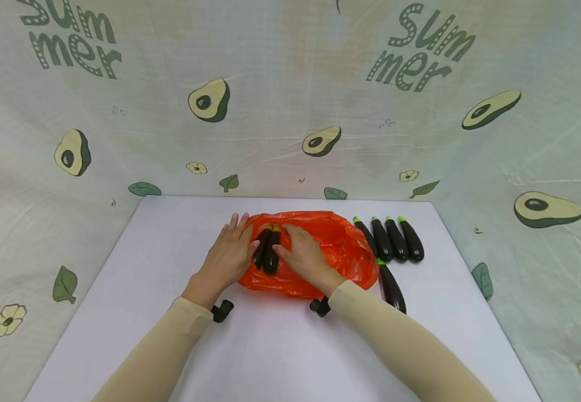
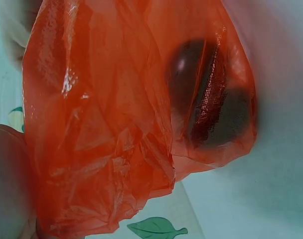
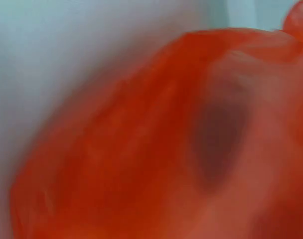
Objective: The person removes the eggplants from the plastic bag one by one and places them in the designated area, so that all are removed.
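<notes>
So the left hand (image 1: 227, 254) has its fingers straight out along the left edge of the red plastic bag (image 1: 345, 243) mid-frame, not gripping. Right hand (image 1: 307, 258) is loosely spread over it, thumb right by two eggplants (image 1: 271, 258) on its left part. Five more eggplants (image 1: 397, 241) sit right of centre.

The red bag (image 1: 342, 245) looks like thin, glossy, crinkled plastic; the eggplants (image 1: 412, 241) at right, smooth and shiny; the white tabletop (image 1: 265, 357), smooth; the far backdrop (image 1: 265, 61) and beige sleeves (image 1: 157, 349), matt cloth
</notes>
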{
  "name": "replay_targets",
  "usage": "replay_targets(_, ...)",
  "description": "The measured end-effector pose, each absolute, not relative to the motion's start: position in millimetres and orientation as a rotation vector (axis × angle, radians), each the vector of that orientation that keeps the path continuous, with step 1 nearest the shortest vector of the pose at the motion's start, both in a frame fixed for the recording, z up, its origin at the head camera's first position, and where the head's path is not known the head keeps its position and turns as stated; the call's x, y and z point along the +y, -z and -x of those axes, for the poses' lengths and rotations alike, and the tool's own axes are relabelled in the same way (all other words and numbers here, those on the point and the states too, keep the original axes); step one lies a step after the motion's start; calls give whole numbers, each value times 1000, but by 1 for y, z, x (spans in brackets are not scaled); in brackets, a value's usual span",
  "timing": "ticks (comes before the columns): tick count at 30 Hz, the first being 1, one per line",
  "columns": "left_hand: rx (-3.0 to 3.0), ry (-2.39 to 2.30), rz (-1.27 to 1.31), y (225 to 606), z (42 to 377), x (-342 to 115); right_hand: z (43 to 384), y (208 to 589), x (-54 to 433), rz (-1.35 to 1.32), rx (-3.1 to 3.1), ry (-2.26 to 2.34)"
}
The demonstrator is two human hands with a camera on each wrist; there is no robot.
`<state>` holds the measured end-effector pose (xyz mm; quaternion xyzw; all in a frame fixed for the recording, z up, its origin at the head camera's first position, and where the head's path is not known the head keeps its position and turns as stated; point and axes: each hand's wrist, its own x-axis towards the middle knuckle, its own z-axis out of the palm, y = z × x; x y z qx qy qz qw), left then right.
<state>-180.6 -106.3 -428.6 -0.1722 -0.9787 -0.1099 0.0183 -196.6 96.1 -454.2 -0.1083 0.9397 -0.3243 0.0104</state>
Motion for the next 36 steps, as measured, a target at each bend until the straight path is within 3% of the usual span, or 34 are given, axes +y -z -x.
replay_targets(17, -3008, 331, 569, 430, 179, -105, 208, 502, 71, 347, 2910, 1017)
replay_targets(27, -3021, 335, 553, 430, 178, -105, 207, 502, 81, 218, 2761, 1175)
replay_targets(36, -3047, 363, 526, 429, 178, -104, 186, 489, 119, 173, 2752, 1019)
